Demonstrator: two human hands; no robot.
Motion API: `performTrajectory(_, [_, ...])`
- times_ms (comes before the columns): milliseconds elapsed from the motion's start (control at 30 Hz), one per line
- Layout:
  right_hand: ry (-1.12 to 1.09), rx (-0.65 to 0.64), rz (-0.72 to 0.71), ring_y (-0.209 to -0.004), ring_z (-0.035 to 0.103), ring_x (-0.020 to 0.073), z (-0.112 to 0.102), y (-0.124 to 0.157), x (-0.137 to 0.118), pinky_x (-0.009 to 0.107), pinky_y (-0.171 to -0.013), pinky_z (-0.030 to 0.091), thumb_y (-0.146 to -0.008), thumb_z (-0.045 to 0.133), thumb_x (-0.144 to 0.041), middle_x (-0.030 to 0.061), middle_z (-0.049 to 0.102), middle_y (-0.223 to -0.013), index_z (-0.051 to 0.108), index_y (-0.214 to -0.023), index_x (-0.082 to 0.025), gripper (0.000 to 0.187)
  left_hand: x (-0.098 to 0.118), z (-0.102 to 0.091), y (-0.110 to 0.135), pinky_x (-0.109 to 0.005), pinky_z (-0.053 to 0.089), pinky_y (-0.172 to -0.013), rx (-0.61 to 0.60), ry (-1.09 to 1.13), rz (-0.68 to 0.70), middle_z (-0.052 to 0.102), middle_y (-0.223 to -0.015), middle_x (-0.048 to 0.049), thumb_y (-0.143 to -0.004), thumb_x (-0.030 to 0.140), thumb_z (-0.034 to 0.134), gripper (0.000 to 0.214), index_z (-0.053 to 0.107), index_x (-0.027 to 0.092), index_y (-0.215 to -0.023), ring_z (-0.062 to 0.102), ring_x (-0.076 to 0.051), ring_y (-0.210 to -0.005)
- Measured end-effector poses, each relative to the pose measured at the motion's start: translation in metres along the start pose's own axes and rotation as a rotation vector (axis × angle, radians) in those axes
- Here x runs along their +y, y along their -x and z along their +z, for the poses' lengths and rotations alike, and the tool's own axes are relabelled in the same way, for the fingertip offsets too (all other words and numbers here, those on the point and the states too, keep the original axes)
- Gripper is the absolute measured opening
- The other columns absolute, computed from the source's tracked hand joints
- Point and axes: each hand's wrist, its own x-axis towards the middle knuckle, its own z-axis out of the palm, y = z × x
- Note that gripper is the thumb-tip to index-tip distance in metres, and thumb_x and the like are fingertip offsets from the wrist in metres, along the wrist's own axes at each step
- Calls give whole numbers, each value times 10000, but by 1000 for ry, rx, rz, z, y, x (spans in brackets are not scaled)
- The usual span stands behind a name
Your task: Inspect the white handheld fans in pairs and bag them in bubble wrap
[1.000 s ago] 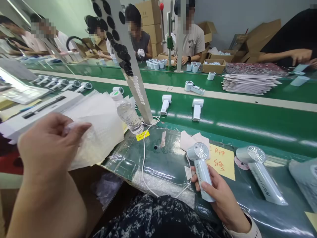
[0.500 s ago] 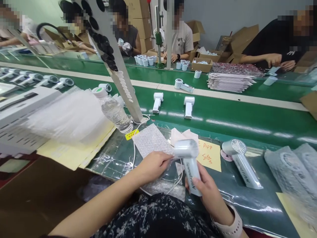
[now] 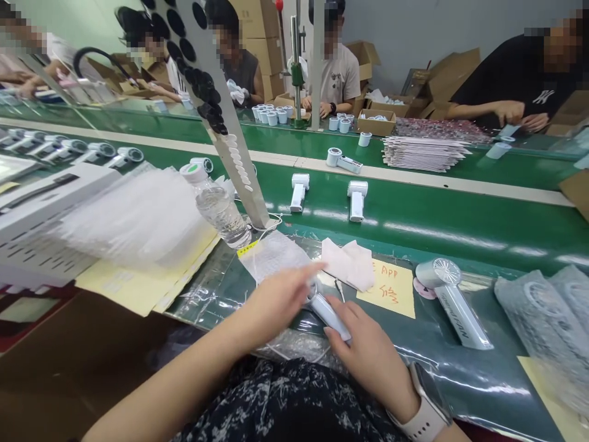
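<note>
A light blue handheld fan (image 3: pixel 329 314) lies tilted low over the bench in front of me, its handle slanting toward my right side. My right hand (image 3: pixel 363 328) grips the handle, its thumb along the near side and fingers over the top. My left hand (image 3: pixel 285 299) is over the fan's head end, hiding much of it; it is smeared by motion, with a finger stretched out to the right. Just beyond the left hand is a bubble-wrap bag (image 3: pixel 271 253). A folded white cloth (image 3: pixel 347 261) sits beyond the fan, overlapping a yellow note (image 3: pixel 393 290) with red writing.
Another fan (image 3: pixel 462 313) and bubble-wrapped fans (image 3: pixel 529 319) lie at right. A water bottle (image 3: pixel 223 212) leans by a slanted post (image 3: pixel 246 184) at left, near a stack of white bags (image 3: pixel 133 215). Two fans stand on the green belt (image 3: pixel 414 215); several co-workers sit across it.
The fan has gone from upright to tilted low, its head now left under my left hand. My right hand has turned over its handle. The bubble-wrap bag has shifted slightly left.
</note>
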Motion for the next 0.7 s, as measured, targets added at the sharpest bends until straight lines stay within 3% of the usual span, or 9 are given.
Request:
performTrajectory(67, [-48, 57, -12, -950, 642, 333, -2, 1, -2, 489, -859, 510, -817, 600, -264, 114, 686, -1023, 688, -1192, -230, 387, 13, 3, 6, -329, 460, -750, -136, -185, 257, 624, -822, -31, -877, 88, 415, 469, 514, 223, -1315, 557, -187, -769])
performTrajectory(133, [-285, 45, 45, -851, 648, 280, -6, 0, -2, 388, -729, 536, -828, 635, -329, 94, 692, -906, 717, -1064, -214, 276, 21, 4, 11, -328, 469, -724, -158, -302, 393, 624, -792, -36, -871, 60, 415, 480, 489, 191, -1327, 556, -191, -734])
performTrajectory(233, [-867, -88, 257, -519, 536, 144, -14, -1, -5, 218, -405, 371, -858, 609, -517, 60, 655, -708, 689, -891, -166, 362, 26, -6, 13, -322, 476, -691, -65, -348, 372, 630, -802, -41, -905, 69, 374, 470, 458, 190, -1351, 565, -193, -722])
performTrajectory(333, [-1204, -245, 242, -408, 462, 67, -22, 4, -14, 170, -348, 267, -877, 562, -601, 74, 680, -770, 653, -942, -148, 467, 33, -23, 15, -293, 481, -691, -62, -207, 294, 659, -879, -46, -935, 127, 385, 442, 477, 232, -1354, 589, -176, -751])
performTrajectory(400, [-1132, -411, 130, -398, 472, 63, -27, 10, -24, 159, -351, 263, -860, 607, -606, 57, 691, -787, 595, -1188, -185, 533, 39, -35, 17, -258, 482, -683, -48, -19, 214, 660, -901, -27, -941, 164, 422, 413, 509, 268, -1331, 587, -143, -726])
performTrajectory(467, [-917, -491, 20, -459, 514, 86, -33, 16, -35, 173, -396, 329, -832, 692, -535, 38, 696, -796, 512, -1344, -237, 619, 43, -48, 19, -222, 468, -621, 62, 225, 157, 622, -818, 6, -931, 183, 473, 387, 530, 281, -1301, 551, -111, -643])
performTrajectory(567, [-690, -398, -161, -650, 613, 147, -43, 19, -47, 272, -597, 489, -860, 704, -372, 54, 716, -904, 647, -1213, -261, 374, 40, -69, 25, -189, 418, -500, 260, 554, 138, 516, -652, 48, -911, 217, 554, 356, 537, 286, -1259, 480, -92, -528])
performTrajectory(633, [-697, -369, -256, -744, 659, 186, -47, 19, -49, 323, -683, 514, -907, 647, -342, 59, 719, -957, 703, -1114, -279, 224, 33, -82, 32, -192, 418, -477, 307, 687, 152, 490, -596, 58, -906, 255, 589, 325, 552, 309, -1224, 475, -94, -495])
performTrajectory(700, [-726, -381, -295, -788, 673, 204, -48, 17, -47, 335, -698, 516, -931, 614, -350, 56, 713, -977, 710, -1108, -303, 207, 26, -91, 39, -205, 432, -475, 330, 755, 157, 483, -567, 61, -898, 280, 610, 299, 570, 322, -1191, 476, -98, -476])
